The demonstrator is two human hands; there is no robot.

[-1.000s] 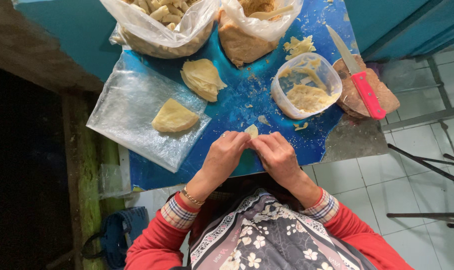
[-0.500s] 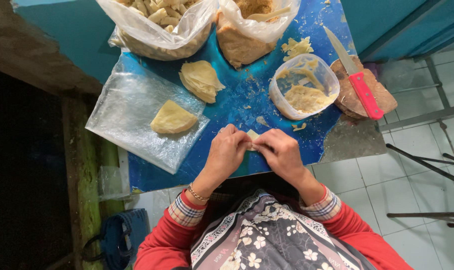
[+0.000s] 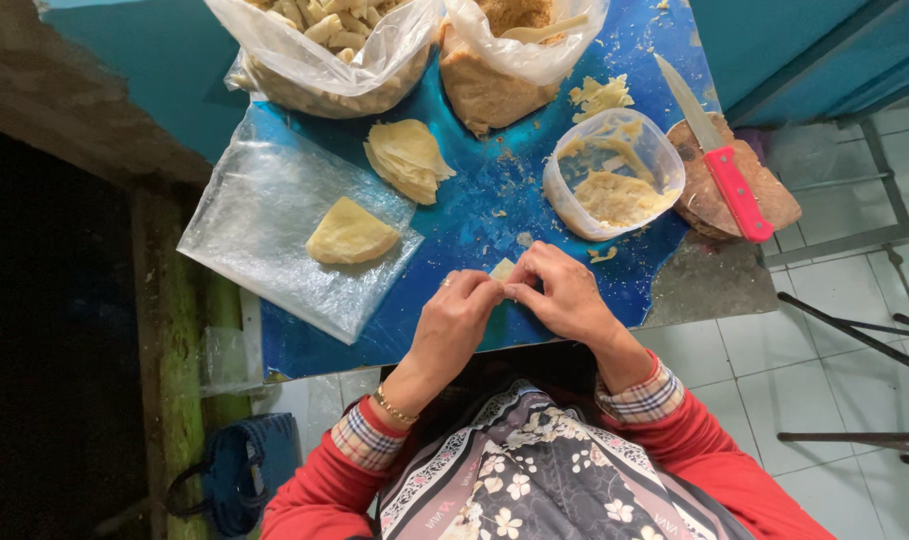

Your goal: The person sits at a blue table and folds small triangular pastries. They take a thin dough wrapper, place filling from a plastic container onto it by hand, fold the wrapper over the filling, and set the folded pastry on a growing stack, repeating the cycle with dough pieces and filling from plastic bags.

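Both hands meet over the near edge of the blue table (image 3: 455, 215). Left hand (image 3: 457, 318) and right hand (image 3: 565, 292) pinch one small pale dough piece (image 3: 503, 269) between their fingertips, closed tight on it. One folded dough piece (image 3: 350, 232) lies on one clear plastic sheet (image 3: 255, 215). One stack of thin round wrappers (image 3: 407, 157) sits just beside that sheet. Two plastic bags stand at the far edge: one bag of pale pieces (image 3: 325, 50) and one bag of brown crumbs (image 3: 500, 60). One clear tub of yellow filling (image 3: 615, 172) sits near the right hand. One knife with a red handle (image 3: 715, 150) rests on one wooden block (image 3: 765, 195).
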